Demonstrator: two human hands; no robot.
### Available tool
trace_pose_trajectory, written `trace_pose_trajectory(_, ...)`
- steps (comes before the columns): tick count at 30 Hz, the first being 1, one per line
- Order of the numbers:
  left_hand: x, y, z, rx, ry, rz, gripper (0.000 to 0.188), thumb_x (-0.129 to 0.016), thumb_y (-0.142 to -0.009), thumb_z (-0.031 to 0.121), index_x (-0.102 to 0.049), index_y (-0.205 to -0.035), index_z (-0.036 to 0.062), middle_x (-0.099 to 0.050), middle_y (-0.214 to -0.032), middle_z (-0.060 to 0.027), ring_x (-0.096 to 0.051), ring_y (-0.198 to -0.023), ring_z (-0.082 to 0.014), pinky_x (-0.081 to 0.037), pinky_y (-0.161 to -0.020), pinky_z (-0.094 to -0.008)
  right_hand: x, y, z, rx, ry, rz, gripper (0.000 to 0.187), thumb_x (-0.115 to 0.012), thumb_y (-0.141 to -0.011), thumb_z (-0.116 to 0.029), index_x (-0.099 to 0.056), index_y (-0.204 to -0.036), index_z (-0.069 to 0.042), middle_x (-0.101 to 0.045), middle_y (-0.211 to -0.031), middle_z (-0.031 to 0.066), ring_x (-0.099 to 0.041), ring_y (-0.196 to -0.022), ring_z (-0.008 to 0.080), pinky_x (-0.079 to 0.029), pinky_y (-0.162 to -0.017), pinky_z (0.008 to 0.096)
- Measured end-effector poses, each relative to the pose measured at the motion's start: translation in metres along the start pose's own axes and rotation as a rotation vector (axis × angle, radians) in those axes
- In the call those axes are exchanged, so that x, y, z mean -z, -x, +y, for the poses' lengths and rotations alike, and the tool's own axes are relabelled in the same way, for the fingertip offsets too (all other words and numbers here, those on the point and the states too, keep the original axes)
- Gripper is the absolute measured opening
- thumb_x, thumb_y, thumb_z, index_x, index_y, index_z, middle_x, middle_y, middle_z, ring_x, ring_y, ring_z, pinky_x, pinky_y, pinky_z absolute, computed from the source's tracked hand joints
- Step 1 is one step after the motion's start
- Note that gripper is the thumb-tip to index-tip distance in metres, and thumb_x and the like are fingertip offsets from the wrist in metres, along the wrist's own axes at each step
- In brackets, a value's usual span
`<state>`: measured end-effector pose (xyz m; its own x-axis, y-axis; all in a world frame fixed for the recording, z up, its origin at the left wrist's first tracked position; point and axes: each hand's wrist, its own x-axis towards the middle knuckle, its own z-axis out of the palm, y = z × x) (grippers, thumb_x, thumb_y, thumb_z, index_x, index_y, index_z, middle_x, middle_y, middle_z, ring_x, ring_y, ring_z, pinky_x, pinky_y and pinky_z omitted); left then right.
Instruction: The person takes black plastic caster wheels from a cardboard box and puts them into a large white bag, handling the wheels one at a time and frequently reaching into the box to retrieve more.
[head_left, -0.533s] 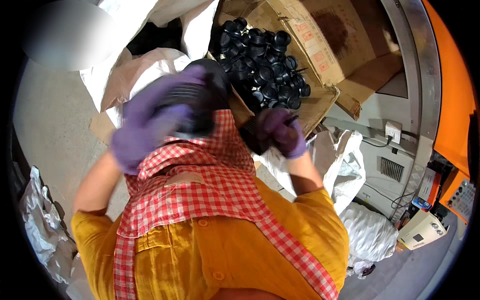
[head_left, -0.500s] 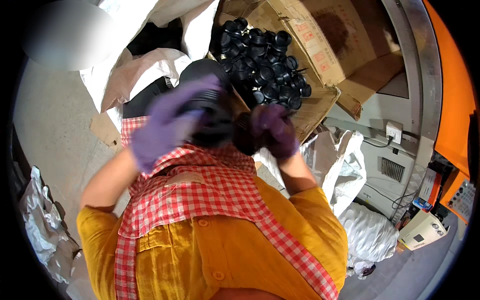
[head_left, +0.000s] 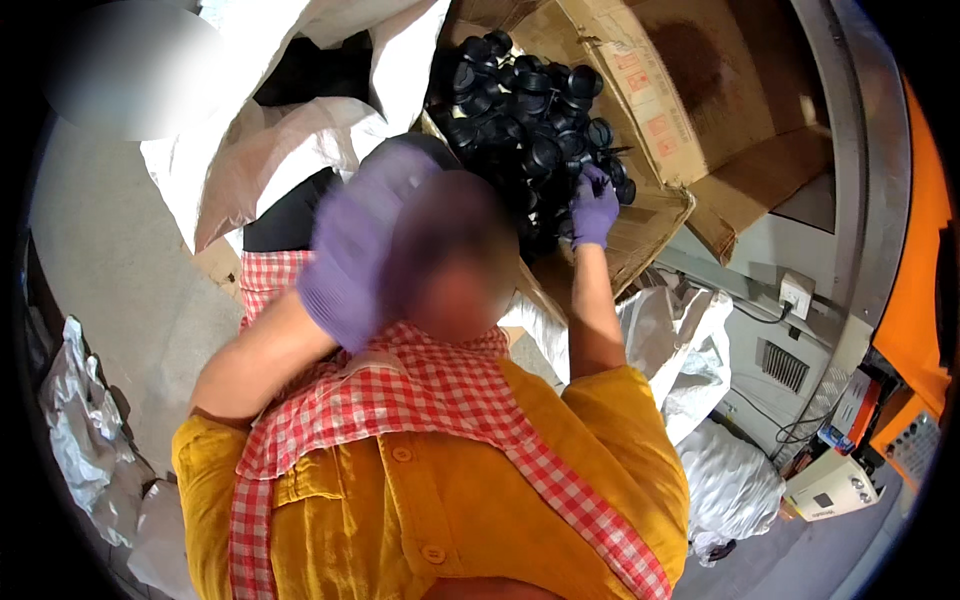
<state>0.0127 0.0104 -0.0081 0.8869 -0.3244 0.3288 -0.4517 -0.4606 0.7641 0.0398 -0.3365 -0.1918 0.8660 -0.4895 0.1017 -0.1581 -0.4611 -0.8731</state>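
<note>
My right hand (head_left: 595,208), in a purple glove, reaches over the right side of a pile of black round plastic parts (head_left: 540,150). Its fingers are curled around one of these dark parts at the pile's edge. The parts look like short ribbed caps, some with thin tabs. An open cardboard box (head_left: 640,225) contains the pile. My left hand (head_left: 360,250), also purple-gloved, is over my lap in front of the checked apron (head_left: 400,385). Blur smears its fingers, and a hazy patch beside it conceals whatever it may hold.
White woven sacks (head_left: 270,160) stand left of the box, with another white sack (head_left: 690,340) to its right. A grey cabinet with a plug adapter (head_left: 796,293) and cables is at the right. Crumpled white plastic (head_left: 90,440) lies at the far left.
My right hand has moved from beside the left hand over my lap, up and right to the pile in the box. The left hand has shifted slightly right and remains over my lap.
</note>
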Motion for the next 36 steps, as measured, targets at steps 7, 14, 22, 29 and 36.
trace_pose_trajectory(7, 0.022, -0.024, -0.086, 0.215, -0.462, 0.13, 0.05, -0.069, -0.071, 0.01, -0.054, -0.118, 0.016, -0.039, -0.136, -0.0173, -0.045, -0.119, -0.0356, -0.045, -0.092, -0.0399, -0.076, -0.007, 0.085, -0.035, 0.529, -0.412, 0.027, -0.053, -0.086, -0.031, -0.066, -0.1, -0.012, -0.065, -0.097, 0.0155, -0.06, -0.09, 0.0354, -0.046, -0.079, 0.0414)
trace_pose_trajectory(14, 0.019, -0.015, -0.103, 0.178, -0.443, 0.015, 0.031, -0.064, -0.076, 0.008, -0.06, -0.106, 0.0076, -0.051, -0.127, -0.0137, -0.048, -0.116, -0.0355, -0.04, -0.097, -0.0405, -0.157, -0.046, 0.121, 0.152, 0.864, -0.573, 0.032, -0.049, -0.087, -0.026, -0.059, -0.115, -0.014, -0.053, -0.125, 0.0169, -0.052, -0.111, 0.0376, -0.043, -0.091, 0.0458)
trace_pose_trajectory(22, 0.022, -0.025, -0.103, 0.131, -0.325, 0.091, 0.02, -0.063, -0.078, 0.008, -0.063, -0.098, 0.0043, -0.059, -0.112, -0.0129, -0.055, -0.105, -0.0335, -0.044, -0.09, -0.0395, -0.163, -0.1, 0.122, 0.06, 0.935, -0.808, 0.038, -0.052, -0.084, -0.022, -0.055, -0.121, -0.017, -0.051, -0.125, 0.0201, -0.053, -0.109, 0.0367, -0.045, -0.089, 0.0467)
trace_pose_trajectory(29, 0.021, -0.019, -0.095, 0.236, -0.204, 0.131, 0.03, -0.063, -0.08, 0.01, -0.061, -0.109, 0.0046, -0.061, -0.108, -0.0148, -0.058, -0.1, -0.0321, -0.046, -0.088, -0.0379, -0.101, -0.042, 0.001, -0.046, 0.314, -0.517, 0.028, -0.053, -0.088, -0.014, -0.056, -0.115, -0.008, -0.058, -0.109, 0.0175, -0.056, -0.097, 0.0336, -0.045, -0.085, 0.0405)
trace_pose_trajectory(36, -0.032, -0.032, -0.043, 0.303, 0.598, 0.166, 0.058, -0.065, -0.079, 0.005, -0.04, -0.131, -0.0011, -0.056, -0.118, -0.0127, -0.054, -0.105, -0.0158, -0.044, -0.09, -0.0285, -0.046, 0.092, -0.173, -0.311, -0.565, -0.264, 0.021, -0.047, -0.093, -0.011, -0.059, -0.109, -0.005, -0.059, -0.101, 0.0048, -0.053, -0.093, 0.0117, -0.043, -0.083, 0.0265)
